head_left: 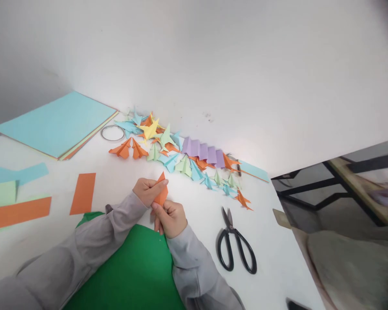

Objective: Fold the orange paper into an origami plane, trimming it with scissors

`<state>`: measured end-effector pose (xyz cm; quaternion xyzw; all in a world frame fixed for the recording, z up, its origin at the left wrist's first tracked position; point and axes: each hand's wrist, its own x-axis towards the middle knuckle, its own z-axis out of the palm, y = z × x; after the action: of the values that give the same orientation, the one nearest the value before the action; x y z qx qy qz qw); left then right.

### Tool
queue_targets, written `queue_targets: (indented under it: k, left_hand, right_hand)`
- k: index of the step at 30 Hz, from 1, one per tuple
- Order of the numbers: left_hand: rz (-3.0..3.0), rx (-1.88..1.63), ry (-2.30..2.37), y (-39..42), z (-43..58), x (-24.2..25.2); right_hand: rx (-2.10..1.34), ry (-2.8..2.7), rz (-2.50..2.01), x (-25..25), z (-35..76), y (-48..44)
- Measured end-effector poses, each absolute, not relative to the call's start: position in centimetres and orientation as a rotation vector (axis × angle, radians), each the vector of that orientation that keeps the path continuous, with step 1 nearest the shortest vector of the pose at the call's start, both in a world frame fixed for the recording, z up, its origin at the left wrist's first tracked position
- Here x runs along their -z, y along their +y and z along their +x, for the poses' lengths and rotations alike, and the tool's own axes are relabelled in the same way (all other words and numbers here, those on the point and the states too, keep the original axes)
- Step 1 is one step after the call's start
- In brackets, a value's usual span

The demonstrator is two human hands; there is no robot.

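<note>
Surface: green sheet (pixel 139 267) under my sleeves on the white table (pixel 197 224), scissors (pixel 236 245) to the right, folded paper figures (pixel 181 150) along the white wall (pixel 213 64) | Grip: my left hand (pixel 148 190) and right hand (pixel 171 218) both pinch the orange folded paper (pixel 162 193) tight between fingertips, above the table's near middle.

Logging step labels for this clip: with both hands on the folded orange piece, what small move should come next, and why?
Probably pressing the next crease flat. The left hand and right hand both pinch the orange paper, which has one pointed tip but lacks the wings of the orange figures by the wall. The scissors lie apart, so cutting seems unlikely.
</note>
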<state>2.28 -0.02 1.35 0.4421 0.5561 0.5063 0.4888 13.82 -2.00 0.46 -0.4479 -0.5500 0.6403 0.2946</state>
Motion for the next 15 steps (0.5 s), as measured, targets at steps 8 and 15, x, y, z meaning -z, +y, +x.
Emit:
queue_targets:
  k: [8,15]
  left_hand:
    - [1.036,-1.2,1.36,0.2,2.6,-1.2]
    - [1.025,-1.099,1.228,0.1,2.8,-1.3]
  right_hand:
    - [-1.584,-1.621,-1.17,0.2,14.3,-2.3]
    - [-1.55,-1.231,-1.182,0.2,13.0,-1.0]
